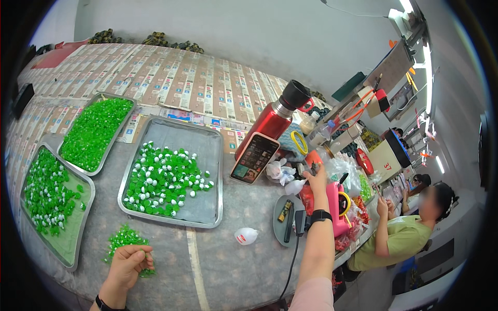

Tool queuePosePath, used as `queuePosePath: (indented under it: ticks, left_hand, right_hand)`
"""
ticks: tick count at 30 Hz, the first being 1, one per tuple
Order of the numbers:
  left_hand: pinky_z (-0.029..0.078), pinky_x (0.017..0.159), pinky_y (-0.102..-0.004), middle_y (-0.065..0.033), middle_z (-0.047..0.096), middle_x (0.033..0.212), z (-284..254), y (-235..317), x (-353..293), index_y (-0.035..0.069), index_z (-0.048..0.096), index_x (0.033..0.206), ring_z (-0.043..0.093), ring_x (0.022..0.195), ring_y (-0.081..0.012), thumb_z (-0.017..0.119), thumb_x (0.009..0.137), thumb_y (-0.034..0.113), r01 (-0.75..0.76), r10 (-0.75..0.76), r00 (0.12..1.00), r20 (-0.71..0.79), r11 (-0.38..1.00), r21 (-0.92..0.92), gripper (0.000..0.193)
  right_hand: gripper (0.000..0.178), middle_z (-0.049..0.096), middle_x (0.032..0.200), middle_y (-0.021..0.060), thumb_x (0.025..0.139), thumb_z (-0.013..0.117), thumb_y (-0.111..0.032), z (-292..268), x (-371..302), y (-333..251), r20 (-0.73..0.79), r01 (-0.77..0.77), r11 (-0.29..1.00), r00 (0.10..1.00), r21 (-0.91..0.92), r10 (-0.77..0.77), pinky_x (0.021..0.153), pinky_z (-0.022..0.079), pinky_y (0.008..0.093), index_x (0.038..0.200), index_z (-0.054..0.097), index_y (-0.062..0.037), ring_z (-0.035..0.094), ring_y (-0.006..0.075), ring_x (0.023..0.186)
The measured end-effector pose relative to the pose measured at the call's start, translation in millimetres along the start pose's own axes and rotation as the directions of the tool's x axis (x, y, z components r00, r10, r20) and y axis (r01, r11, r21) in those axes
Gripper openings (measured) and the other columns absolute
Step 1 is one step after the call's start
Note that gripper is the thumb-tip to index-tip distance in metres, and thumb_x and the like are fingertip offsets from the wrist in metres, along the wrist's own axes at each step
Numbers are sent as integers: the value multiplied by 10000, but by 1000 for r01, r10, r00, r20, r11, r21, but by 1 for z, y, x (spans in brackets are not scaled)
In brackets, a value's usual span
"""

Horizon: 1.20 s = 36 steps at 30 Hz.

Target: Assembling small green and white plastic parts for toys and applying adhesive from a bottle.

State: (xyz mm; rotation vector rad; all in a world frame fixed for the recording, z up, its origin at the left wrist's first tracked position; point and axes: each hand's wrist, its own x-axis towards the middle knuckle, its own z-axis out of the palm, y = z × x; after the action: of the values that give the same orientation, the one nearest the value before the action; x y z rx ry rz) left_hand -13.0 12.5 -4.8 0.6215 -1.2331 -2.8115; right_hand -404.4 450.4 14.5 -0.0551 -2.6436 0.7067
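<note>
Pinching what looked like a small green piece (pixel 144 252), the fingers of the left hand (pixel 128 263) were closed together at the near edge of a loose green pile (pixel 126 237) on the surface (pixel 223 272). The step in hand seemed to be picking out single pieces on the left while the right hand (pixel 316 180) was stretched into the clutter opposite; whether its fingers grasped anything there could not be told. The next move seemed to call for a light fingertip grip on the left and care among the crowded things on the right.

Beyond the pile lay a middle tray (pixel 181 136) of green and white pieces, with a left tray (pixel 72 246) and a far tray (pixel 134 107) holding more. A phone (pixel 254 158) leaned by a red flask (pixel 267 123), and a grey dish (pixel 279 228) sat near the right forearm. Farther right, a co-worker (pixel 397 236) sat in a green top.
</note>
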Motion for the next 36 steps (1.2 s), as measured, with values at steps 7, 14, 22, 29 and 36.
queuePosePath:
  ticks: [7, 14, 22, 29, 36]
  left_hand:
    - [504, 593, -298, -93, 589, 736, -2, -2, 0, -45, 577, 918, 576, 647, -166, 549, 793, 94, 8, -8, 1000, -5, 1000, 9, 189]
    - [503, 596, -298, -94, 588, 737, 0, -1, 0, -46, 575, 920, 574, 647, -166, 552, 792, 101, 6, -6, 1000, 2, 1000, 12, 196]
    - [496, 586, -296, -91, 586, 729, 0, -1, 0, -47, 575, 918, 569, 634, -164, 561, 789, 114, -4, 4, 1000, -2, 1000, 13, 207]
    - [491, 578, -293, -88, 583, 712, 2, -1, -3, -47, 578, 912, 564, 626, -161, 571, 781, 118, -26, 26, 1000, 4, 999, 28, 211]
    - [490, 579, -291, -84, 584, 710, 5, -2, 0, -41, 578, 914, 564, 626, -160, 575, 778, 120, -18, 17, 1000, 24, 1000, 21, 211]
  right_hand:
    - [805, 413, 1089, 248, 525, 763, -276, 17, -5, -5, -124, -74, 997, 990, -20, 71, 845, 363, 401, 1176, 359, -28, 439, 378, 993]
    - [866, 362, 1093, 260, 510, 783, -226, 19, -12, -25, -77, -63, 992, 995, -112, 55, 844, 359, 392, 1210, 308, -42, 428, 385, 976]
    - [816, 366, 1115, 264, 558, 738, -180, 4, 0, -3, -295, 47, 991, 955, 123, -9, 862, 356, 375, 1213, 289, 10, 417, 357, 1012]
    - [810, 359, 1140, 161, 636, 697, -62, -68, -21, -39, -243, 66, 755, 962, 652, 126, 695, 439, 260, 1257, 182, 7, 523, 165, 809]
    - [808, 352, 1140, 234, 570, 709, -89, -56, -25, 10, -320, -17, 985, 947, -170, -39, 780, 428, 357, 1231, 251, -9, 491, 334, 918]
